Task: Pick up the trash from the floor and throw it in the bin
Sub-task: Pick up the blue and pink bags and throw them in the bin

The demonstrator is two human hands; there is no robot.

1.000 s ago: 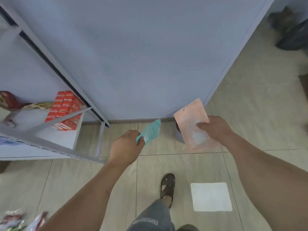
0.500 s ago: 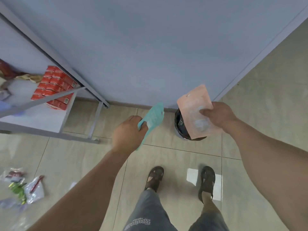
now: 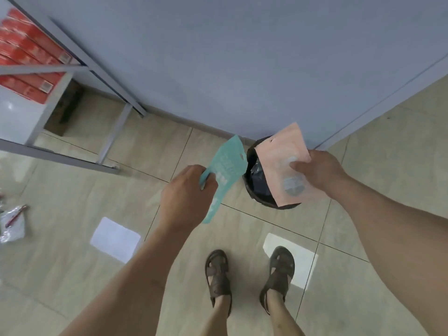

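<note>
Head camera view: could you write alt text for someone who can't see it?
Looking down, a person holds a pink packet in the right hand over a small black-lined bin by a grey wall, and a teal packet in the left hand beside it. Sandalled feet stand on beige tiles; more wrappers lie at far left near a metal shelf.

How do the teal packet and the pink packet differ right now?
The teal packet is narrow and sits left of the bin, in the left hand. The pink packet is wider and overlaps the bin's opening, in the right hand. Both are flat, empty-looking pouches held over the floor.
</note>
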